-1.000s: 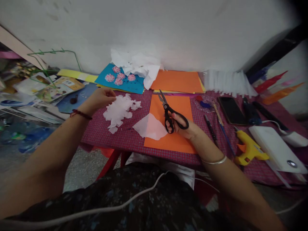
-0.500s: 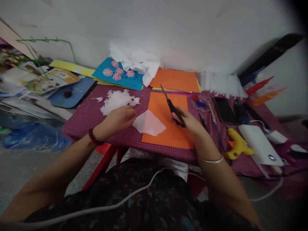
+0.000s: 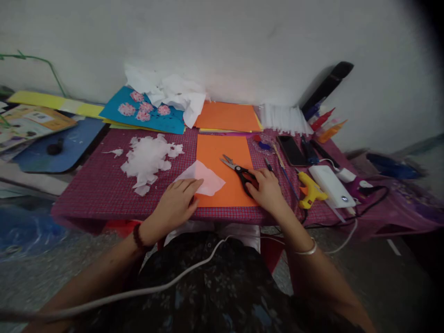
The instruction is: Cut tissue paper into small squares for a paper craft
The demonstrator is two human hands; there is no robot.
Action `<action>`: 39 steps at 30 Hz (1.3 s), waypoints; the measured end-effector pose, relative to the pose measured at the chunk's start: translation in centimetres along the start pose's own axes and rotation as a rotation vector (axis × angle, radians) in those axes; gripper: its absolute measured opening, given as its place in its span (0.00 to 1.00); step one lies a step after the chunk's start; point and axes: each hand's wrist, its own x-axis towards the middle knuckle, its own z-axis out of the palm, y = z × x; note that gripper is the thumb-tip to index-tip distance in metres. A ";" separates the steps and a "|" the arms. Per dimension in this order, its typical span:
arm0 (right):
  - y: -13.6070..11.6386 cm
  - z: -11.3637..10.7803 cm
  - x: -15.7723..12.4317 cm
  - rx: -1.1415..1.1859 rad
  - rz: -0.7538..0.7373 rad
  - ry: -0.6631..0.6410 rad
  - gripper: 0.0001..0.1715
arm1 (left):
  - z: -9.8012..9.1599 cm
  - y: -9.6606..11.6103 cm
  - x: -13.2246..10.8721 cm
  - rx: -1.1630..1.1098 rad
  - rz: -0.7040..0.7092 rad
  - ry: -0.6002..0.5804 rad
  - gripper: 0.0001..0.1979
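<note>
My left hand (image 3: 178, 201) lies flat, its fingers stretched over the near left part of a thin white tissue paper piece (image 3: 210, 179). That piece rests partly on an orange sheet of paper (image 3: 224, 199) and partly on the tablecloth. At the sheet's right edge, my right hand (image 3: 268, 189) has its fingers and thumb at the handle loops of black-handled scissors (image 3: 239, 170). The scissors lie low over the orange sheet, blades slightly parted and pointing up and left. Left of the sheet is a heap of torn white tissue scraps (image 3: 147, 157).
A blue sheet with pink paper flowers (image 3: 114, 104), crumpled white paper (image 3: 180, 92) and an orange paper stack (image 3: 227, 115) lie along the wall. On the right are a phone (image 3: 292, 150), a yellow glue gun (image 3: 311, 189), a white power bank (image 3: 331, 185) and cables.
My right hand has lowered the scissors from above the orange sheet down onto it. The left hand has moved from beside the scrap heap onto the tissue piece. The view has shifted right.
</note>
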 end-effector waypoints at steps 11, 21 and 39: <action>-6.2 1.2 -2.4 0.265 -0.113 -0.060 0.20 | 1.8 -0.3 3.0 -0.218 -0.019 0.013 0.07; -8.7 2.2 -1.0 0.271 -0.215 -0.064 0.10 | -2.1 0.5 0.6 -1.043 -0.021 0.003 0.17; -6.7 2.4 -0.6 0.753 0.046 -0.007 0.16 | 1.0 -3.7 2.8 -0.413 0.025 0.051 0.15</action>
